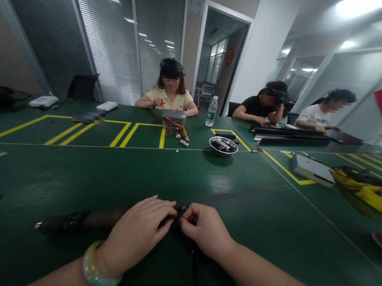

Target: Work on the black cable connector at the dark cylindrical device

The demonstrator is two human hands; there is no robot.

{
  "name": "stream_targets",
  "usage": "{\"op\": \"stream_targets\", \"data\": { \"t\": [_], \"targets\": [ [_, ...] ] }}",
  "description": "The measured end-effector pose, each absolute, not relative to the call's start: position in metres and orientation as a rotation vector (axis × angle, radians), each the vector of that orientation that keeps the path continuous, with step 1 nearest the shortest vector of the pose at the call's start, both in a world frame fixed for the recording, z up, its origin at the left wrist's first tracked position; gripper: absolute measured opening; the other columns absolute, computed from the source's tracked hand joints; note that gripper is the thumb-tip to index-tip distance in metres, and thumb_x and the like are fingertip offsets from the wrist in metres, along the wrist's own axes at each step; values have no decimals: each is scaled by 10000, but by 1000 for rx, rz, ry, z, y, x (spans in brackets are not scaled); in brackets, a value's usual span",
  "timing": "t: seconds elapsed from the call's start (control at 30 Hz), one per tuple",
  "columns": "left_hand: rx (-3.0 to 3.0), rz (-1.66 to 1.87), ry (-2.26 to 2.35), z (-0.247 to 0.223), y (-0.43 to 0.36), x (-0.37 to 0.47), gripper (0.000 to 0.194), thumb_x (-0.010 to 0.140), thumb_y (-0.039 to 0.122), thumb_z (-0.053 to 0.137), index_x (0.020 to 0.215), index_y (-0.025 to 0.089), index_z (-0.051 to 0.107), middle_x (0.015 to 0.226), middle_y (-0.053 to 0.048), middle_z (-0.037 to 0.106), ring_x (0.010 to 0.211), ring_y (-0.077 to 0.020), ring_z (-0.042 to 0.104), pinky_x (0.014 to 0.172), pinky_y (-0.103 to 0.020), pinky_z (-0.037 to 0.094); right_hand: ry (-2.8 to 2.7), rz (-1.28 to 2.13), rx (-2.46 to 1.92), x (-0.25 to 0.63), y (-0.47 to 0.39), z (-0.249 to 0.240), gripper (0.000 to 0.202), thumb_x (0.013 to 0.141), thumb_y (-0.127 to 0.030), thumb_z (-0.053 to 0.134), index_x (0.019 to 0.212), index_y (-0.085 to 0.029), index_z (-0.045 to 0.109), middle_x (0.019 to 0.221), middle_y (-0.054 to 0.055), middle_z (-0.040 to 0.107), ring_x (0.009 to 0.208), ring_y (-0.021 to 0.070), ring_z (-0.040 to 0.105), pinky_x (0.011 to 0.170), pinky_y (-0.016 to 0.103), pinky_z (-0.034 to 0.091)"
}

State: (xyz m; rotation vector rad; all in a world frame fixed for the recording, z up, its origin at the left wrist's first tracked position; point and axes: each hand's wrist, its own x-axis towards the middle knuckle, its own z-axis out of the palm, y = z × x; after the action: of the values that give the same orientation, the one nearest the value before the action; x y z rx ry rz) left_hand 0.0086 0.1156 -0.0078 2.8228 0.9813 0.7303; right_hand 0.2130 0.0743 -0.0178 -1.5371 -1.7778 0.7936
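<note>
Two-handed hold on a dark rod-shaped tool, which lies slantwise on the green worktop directly before the person, passing beneath the left hand. The fingers of this hand are bent over the tool near its right-hand end, the thumb nearly closed beneath them, apparently to steady it against the surface. The right hand has its thumb and forefinger drawn together in a close pinch at the same end, a placement that probably leaves the fine handling to this side; whether a separate small part is pinched cannot be told. The tool is long and roughly cylindrical: a bright metal tip at the far left, a black, ridged-looking section beside it, then a duller brownish-grey length. Its right-hand end is black and partly hidden by the fingers.
</note>
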Motion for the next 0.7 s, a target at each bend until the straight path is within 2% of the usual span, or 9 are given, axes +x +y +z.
{"op": "stream_targets", "data": {
  "t": [0.1, 0.23, 0.7],
  "targets": [
    [2821, 735, 986, -8, 115, 8, 254, 866, 211, 609, 1116, 240, 641, 1210, -30, 683, 1109, -234, 638, 1071, -517, 443, -1763, 827, -1508, 214, 76, -18, 60, 819, -232, 635, 787, -186, 655, 737, -13, 678, 649, 116, 608, 580, 200, 406],
    [2812, 724, 1009, -9, 117, 6, 182, 862, 238, 620, 1043, 236, 636, 1225, -36, 671, 1136, -244, 622, 1073, -537, 431, -1760, 841, -1503, 216, 78, -21, 64, 814, -245, 649, 791, -187, 661, 745, -11, 681, 646, 117, 600, 565, 200, 401],
    [2808, 726, 984, -5, 117, 8, 139, 860, 198, 621, 986, 247, 652, 1208, -16, 685, 1123, -228, 635, 1086, -531, 417, -1804, 824, -1502, 216, 77, -24, 52, 809, -242, 648, 801, -193, 665, 737, -16, 671, 643, 115, 599, 567, 199, 392]
  ]
}}
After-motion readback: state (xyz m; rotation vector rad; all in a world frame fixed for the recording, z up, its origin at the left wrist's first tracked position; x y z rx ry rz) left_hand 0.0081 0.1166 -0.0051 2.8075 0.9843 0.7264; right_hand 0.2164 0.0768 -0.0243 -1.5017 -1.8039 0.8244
